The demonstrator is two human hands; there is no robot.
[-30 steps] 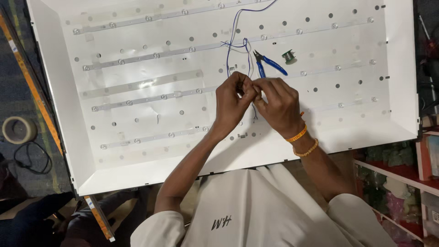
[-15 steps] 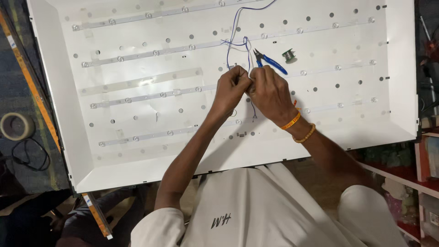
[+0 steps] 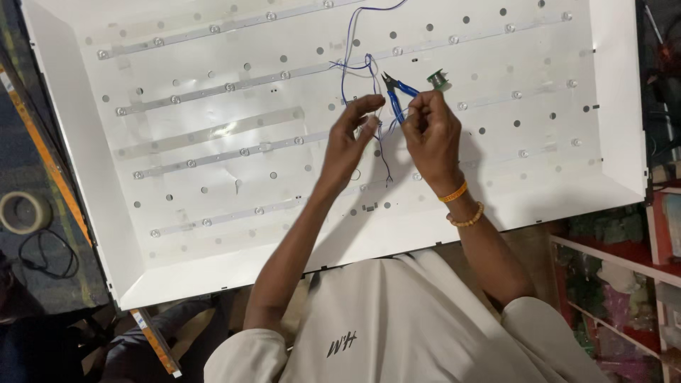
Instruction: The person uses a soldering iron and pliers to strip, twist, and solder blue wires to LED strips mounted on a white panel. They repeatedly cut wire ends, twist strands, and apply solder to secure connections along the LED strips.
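A large white backlight panel (image 3: 603,128) with rows of LED strips (image 3: 213,152) lies in front of me. Thin blue and white wires (image 3: 346,60) run down from its top edge to my hands. My left hand (image 3: 349,138) pinches a wire end between thumb and fingers. My right hand (image 3: 431,131), with two bead bracelets at the wrist, pinches the wires a little to the right. Blue-handled cutters (image 3: 399,89) lie on the panel just above my right fingers, partly hidden by them. A small green spool (image 3: 438,79) sits beside the cutters.
A roll of tape (image 3: 25,211) and a black cable (image 3: 46,252) lie on the dark surface left of the panel. A long yellow ruler (image 3: 42,142) runs along the panel's left edge. Shelves with packets (image 3: 617,284) stand at the right.
My hands were pressed together over the wires and have drawn slightly apart. They now sit higher on the panel, right beside the cutters.
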